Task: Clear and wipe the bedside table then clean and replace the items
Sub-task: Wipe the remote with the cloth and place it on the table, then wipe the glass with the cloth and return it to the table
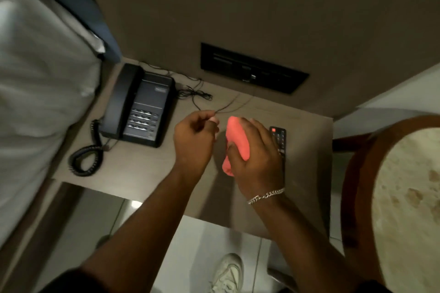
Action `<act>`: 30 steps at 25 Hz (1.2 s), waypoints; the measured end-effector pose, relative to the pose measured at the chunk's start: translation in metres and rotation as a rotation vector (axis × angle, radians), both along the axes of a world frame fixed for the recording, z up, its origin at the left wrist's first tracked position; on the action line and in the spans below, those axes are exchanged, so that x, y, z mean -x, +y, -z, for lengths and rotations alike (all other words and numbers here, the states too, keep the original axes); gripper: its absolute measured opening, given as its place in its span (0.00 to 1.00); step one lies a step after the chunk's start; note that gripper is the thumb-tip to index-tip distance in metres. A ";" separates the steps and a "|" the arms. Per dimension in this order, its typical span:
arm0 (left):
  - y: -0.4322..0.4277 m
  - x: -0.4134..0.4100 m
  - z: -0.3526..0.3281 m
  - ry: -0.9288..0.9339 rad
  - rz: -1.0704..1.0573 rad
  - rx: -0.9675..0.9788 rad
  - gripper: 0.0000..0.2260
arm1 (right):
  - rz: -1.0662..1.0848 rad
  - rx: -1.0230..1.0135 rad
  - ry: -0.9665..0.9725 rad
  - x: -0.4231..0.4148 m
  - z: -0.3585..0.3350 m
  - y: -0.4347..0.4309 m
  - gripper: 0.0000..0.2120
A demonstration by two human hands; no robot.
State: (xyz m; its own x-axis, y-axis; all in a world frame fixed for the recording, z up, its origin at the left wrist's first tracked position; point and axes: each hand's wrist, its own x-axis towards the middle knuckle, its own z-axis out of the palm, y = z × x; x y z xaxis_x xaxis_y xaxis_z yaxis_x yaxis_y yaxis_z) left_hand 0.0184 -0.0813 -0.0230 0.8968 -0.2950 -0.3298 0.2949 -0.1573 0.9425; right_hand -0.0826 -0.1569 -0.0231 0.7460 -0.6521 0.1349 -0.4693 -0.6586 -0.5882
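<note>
The beige bedside table [142, 169] holds a black desk phone [140, 104] at its left with a coiled cord [88, 157] trailing toward the front. Thin black cables [195, 95] lie near the wall behind the phone. My left hand [194, 143] hovers over the table's middle, its fingertips pinched on one thin cable. My right hand [257, 157] grips a bunched pink cloth [237, 140] just right of it. A black remote control [279, 140] lies on the table, partly hidden under my right hand.
A black switch and socket panel [252, 68] is set in the wall above the table. A bed with white linen [35, 93] borders the left side. A round stone-topped table with a wooden rim [404, 197] stands at the right. My white shoe [228, 273] rests on the tiled floor.
</note>
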 end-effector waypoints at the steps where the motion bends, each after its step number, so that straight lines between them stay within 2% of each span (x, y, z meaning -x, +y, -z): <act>1: 0.025 -0.015 -0.016 -0.017 -0.050 0.040 0.08 | -0.047 0.008 -0.043 -0.021 -0.014 0.018 0.23; 9: 0.258 -0.144 -0.097 -0.146 -0.537 0.172 0.08 | -0.386 -0.093 -0.357 -0.201 -0.096 0.208 0.19; 15: 0.410 -0.193 -0.113 -0.274 -0.842 0.182 0.08 | -0.639 -0.226 -0.405 -0.287 -0.107 0.357 0.19; 19: 0.482 -0.205 -0.096 -0.357 -1.093 0.007 0.10 | -0.770 -0.306 -0.345 -0.324 -0.101 0.422 0.19; 21: 0.509 -0.216 -0.082 -0.331 -1.078 -0.130 0.15 | -0.775 -0.373 -0.308 -0.338 -0.094 0.450 0.19; 24: 0.523 -0.247 -0.069 -0.336 -0.827 -0.189 0.23 | -0.772 -0.444 -0.275 -0.351 -0.082 0.472 0.19; 26: 0.525 -0.262 -0.064 -0.390 -0.741 -0.227 0.23 | -0.796 -0.436 -0.269 -0.353 -0.078 0.470 0.19; 28: 0.526 -0.266 -0.060 -0.419 -0.685 -0.180 0.21 | -0.770 -0.413 -0.298 -0.346 -0.081 0.458 0.19; 30: 0.516 -0.257 -0.069 -0.346 -0.545 0.035 0.19 | -0.738 -0.373 -0.382 -0.330 -0.091 0.438 0.19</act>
